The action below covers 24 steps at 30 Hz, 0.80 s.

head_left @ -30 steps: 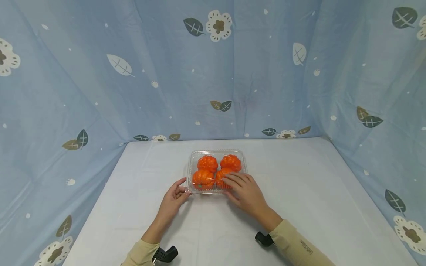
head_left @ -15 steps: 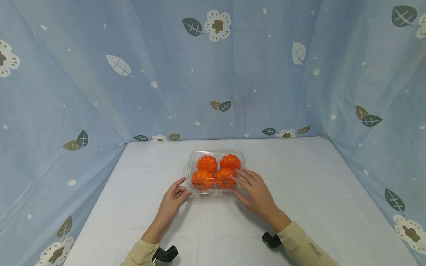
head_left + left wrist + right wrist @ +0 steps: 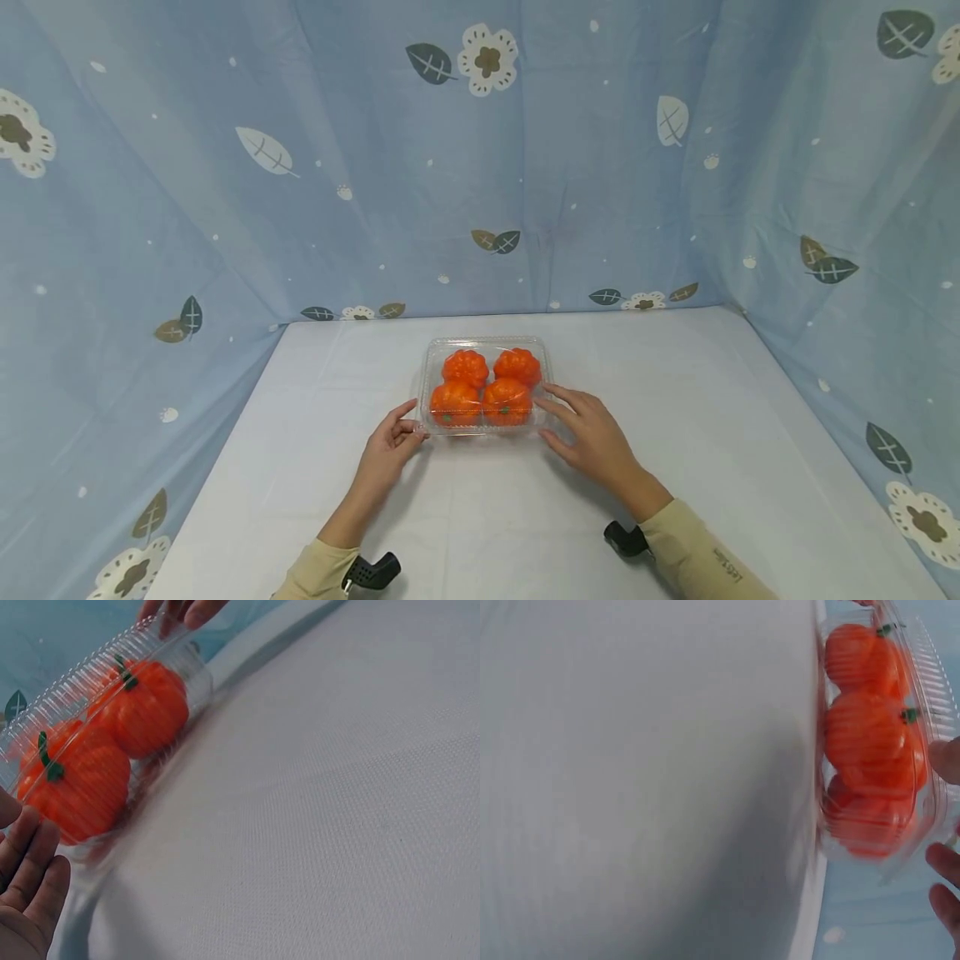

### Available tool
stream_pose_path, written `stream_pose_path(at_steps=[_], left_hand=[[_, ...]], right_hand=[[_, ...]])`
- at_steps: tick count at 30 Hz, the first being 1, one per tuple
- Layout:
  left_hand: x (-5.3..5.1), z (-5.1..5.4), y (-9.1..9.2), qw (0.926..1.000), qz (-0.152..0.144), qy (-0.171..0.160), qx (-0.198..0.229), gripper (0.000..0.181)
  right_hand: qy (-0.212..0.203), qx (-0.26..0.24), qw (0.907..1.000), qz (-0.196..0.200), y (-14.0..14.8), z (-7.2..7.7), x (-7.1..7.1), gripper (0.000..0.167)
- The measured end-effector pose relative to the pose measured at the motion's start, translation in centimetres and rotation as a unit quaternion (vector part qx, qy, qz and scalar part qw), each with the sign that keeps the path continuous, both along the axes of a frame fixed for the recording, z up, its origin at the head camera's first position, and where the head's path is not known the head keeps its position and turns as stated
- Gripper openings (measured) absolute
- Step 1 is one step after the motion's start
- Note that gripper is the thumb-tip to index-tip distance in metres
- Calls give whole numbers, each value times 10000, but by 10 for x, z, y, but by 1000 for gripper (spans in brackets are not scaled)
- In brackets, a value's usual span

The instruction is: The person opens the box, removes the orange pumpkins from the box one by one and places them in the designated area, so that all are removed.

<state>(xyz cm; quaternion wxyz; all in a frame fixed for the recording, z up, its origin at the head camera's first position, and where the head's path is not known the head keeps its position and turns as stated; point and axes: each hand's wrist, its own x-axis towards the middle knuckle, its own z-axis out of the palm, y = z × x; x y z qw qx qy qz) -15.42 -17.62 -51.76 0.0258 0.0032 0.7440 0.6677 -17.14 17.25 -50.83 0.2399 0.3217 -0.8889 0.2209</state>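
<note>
A clear plastic clamshell box (image 3: 486,342) lies on the table with its lid down. Inside sit several small orange toy pumpkins (image 3: 508,402) in two rows; green stems show on the front ones. My left hand (image 3: 387,450) is at the box's front left corner, thumb by the corner and index finger along the side. In the left wrist view its other fingers (image 3: 49,889) are loosely bent beside the box. At the right side my right hand (image 3: 592,433) has its fingers spread, the tips at the box's edge. Whether they press on it I cannot tell.
A white cloth covers the table (image 3: 480,525). Blue patterned curtains (image 3: 600,183) stand behind the table and along both sides. Each wrist carries a black camera mount (image 3: 372,572).
My right hand has slid rightward off the lid above the front right pumpkin to the box's right edge, uncovering that pumpkin. My left hand has stayed at the left corner.
</note>
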Motion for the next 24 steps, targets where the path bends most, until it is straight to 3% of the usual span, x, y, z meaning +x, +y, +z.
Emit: stream_pose_path(at_steps=[7, 14, 24], left_hand=[[-1, 1, 0, 10000, -3, -37, -16, 56], [-1, 3, 0, 10000, -4, -82, 7, 56], [-1, 2, 0, 9999, 22, -94, -37, 56]], right_hand=[[-86, -5, 9998, 190, 6, 3, -1, 60], [-177, 20, 9998, 9, 11, 3, -1, 65], [-122, -84, 9996, 241, 15, 2, -4, 60]])
